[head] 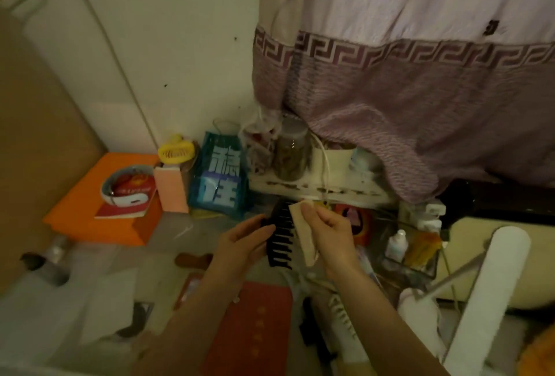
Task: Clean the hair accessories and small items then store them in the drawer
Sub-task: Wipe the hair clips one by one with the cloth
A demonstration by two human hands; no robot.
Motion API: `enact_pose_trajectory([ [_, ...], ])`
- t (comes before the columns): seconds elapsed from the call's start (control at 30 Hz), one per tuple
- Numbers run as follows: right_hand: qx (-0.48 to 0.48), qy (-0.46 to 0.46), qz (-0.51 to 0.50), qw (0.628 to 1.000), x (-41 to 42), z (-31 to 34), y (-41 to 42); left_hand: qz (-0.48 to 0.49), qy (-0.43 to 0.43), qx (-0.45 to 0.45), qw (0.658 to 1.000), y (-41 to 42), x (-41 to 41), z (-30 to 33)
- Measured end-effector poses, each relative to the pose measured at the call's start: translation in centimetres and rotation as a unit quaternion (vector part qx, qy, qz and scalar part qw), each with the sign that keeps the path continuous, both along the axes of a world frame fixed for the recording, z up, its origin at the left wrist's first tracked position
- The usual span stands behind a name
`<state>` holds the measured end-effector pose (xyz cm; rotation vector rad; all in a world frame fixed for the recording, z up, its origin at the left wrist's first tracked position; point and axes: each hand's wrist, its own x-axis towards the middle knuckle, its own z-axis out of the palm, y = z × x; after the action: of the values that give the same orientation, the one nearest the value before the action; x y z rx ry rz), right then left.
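Black hair claw clip (280,239) held above cluttered table (168,243), teeth facing right. Left hand (243,243) grips its back edge. Right hand (329,233) pinches beige wipe (303,231) against the teeth. Blue bag (217,177) stands behind.

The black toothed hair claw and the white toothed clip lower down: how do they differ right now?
The black toothed hair claw is held up in the left hand while the right hand wipes it with a beige cloth. The white toothed clip lies untouched on the cluttered surface. Both have comb-like teeth.
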<state>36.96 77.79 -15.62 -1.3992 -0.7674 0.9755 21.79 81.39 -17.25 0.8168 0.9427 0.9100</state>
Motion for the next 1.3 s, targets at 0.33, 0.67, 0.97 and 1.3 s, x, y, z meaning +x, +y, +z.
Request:
enact_pose_trajectory([
  [0.33,-0.185,-0.026,0.085,0.979,-5.5,-12.4,-0.6,0.115,0.031,-0.110,0.987,-2.7,-6.3,-11.2],
  [0.67,-0.259,-0.010,0.088,0.962,-9.0,-17.1,-1.6,0.142,0.184,-0.139,0.963,-5.1,-10.4,-18.7],
  [0.97,-0.327,0.019,0.057,0.943,-10.1,-19.8,-2.7,0.110,0.305,-0.110,0.940,-5.1,-11.8,-22.7],
  [1.3,-0.347,0.037,0.048,0.936,-9.9,-20.6,-4.1,0.204,0.326,-0.072,0.920,-6.2,-10.8,-23.2],
])
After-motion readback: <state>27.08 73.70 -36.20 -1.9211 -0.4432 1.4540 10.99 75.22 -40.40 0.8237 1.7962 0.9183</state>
